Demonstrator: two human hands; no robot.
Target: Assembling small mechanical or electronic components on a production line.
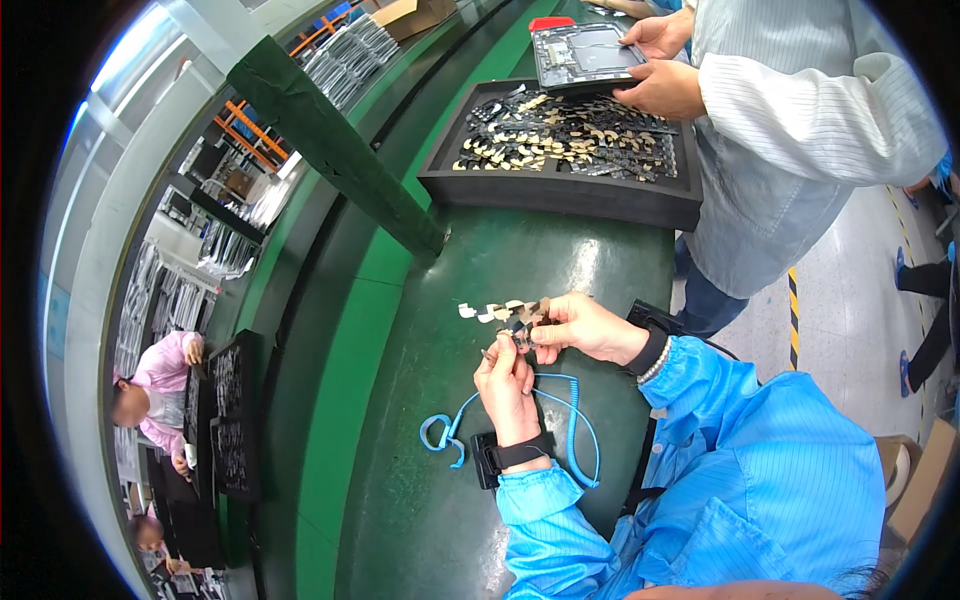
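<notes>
My right hand (592, 329) grips a bunch of small flat black and cream-gold parts (515, 311), which look like flexible circuit pieces and fan out to the left of the fingers. Just below them, my left hand (506, 388) is pinched closed, its fingertips meeting the lower edge of the bunch. A thin dark piece (487, 354) pokes out between the left fingers; its kind is too small to make out. Both hands are raised over the green table (410, 420). Each wrist wears a black band.
A blue coiled cord with a loop (575, 420) lies by my left wrist. Beyond stands a black tray (560, 190) heaped with similar parts. Over it, a co-worker's hands (665, 85) hold a dark flat device frame (585, 55). A green post (340, 150) rises at the left.
</notes>
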